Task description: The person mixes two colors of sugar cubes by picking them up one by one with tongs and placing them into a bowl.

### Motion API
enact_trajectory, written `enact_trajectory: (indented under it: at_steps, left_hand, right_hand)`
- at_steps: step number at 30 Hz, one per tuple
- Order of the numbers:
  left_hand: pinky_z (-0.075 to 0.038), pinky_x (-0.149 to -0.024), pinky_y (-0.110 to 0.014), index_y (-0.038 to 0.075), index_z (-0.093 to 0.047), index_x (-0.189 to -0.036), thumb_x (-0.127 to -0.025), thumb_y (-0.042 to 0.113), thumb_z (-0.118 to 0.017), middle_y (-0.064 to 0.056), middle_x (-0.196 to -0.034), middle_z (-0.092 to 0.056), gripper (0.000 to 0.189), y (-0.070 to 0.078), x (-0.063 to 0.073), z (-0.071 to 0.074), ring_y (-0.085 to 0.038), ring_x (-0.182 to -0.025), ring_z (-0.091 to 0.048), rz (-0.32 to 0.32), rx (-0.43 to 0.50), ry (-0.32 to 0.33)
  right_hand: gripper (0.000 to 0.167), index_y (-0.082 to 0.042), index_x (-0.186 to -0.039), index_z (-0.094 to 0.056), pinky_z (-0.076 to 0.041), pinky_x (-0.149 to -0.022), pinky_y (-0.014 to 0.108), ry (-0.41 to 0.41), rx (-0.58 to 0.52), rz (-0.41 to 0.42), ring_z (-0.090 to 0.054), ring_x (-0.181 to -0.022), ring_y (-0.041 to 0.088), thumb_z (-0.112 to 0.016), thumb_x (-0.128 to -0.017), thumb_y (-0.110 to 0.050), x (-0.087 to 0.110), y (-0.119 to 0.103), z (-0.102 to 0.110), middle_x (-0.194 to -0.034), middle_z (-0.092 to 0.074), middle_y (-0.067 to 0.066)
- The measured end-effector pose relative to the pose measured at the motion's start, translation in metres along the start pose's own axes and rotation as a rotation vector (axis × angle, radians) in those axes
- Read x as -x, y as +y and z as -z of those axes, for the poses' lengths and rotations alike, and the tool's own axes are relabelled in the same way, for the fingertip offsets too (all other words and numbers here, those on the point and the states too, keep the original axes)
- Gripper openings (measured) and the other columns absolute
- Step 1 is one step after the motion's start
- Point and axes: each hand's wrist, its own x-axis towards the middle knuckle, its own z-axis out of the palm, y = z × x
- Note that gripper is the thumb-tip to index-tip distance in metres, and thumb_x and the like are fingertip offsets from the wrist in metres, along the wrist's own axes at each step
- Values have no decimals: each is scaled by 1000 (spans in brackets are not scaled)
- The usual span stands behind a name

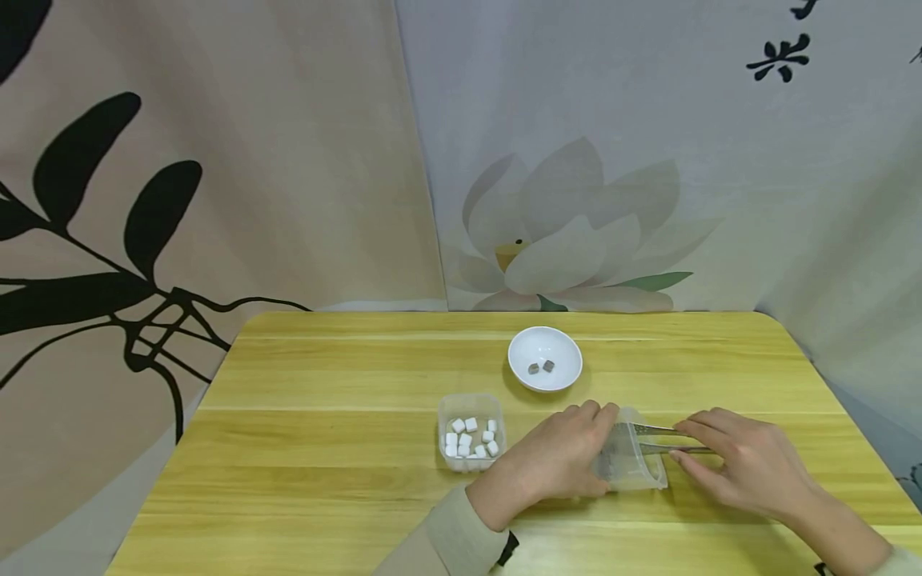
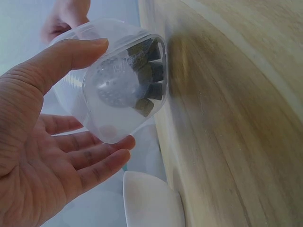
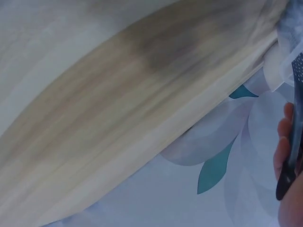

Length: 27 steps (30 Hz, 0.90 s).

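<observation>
Left grip clasped round tipped clear tub, right grip pinching tongs, tips inside

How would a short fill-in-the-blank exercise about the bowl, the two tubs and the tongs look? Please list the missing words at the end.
1. The bowl holds ____ gray pieces.
2. The cubes in the upright tub are ____ in colour.
3. The left hand grips the tipped tub, whose mouth faces the ____ side of the head view.
4. The right hand holds the tongs, whose ends are inside the tipped ____.

Missing words: two; white; right; tub.
</observation>
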Motion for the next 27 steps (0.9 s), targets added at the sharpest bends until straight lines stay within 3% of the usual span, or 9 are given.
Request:
enact_trajectory:
  at_steps: [12, 21, 27]
  left_hand:
    - [-44, -73, -16, 8, -47, -144, -77, 43, -93, 3, -111, -57, 89, -1, 0, 1, -6, -89, -51, -1, 10, -3]
    - [-44, -73, -15, 9, -48, -142, -76, 42, -93, 3, -110, -57, 86, -1, 0, 0, -5, -88, -51, -3, 12, 3]
    - [-45, -74, -15, 8, -48, -142, -77, 42, -93, 3, -111, -57, 86, -1, 0, -1, -6, -90, -52, 3, 17, 1]
  right_hand:
    - [52, -10, -89, -78, -51, -48, 30, 43, 26, 101, -64, -62, 14, -49, -103, -50, -5, -1, 2, -84, -73, -1]
    - [61, -9, -91, -79, -53, -48, 31, -18, 18, 46, -68, -64, 19, -45, -106, -57, -3, 0, 0, -85, -73, 1]
    - [60, -3, -95, -79, -56, -53, 37, -58, 85, 116, -68, -68, 20, -44, -107, -49, -8, -4, 4, -87, -73, 5]
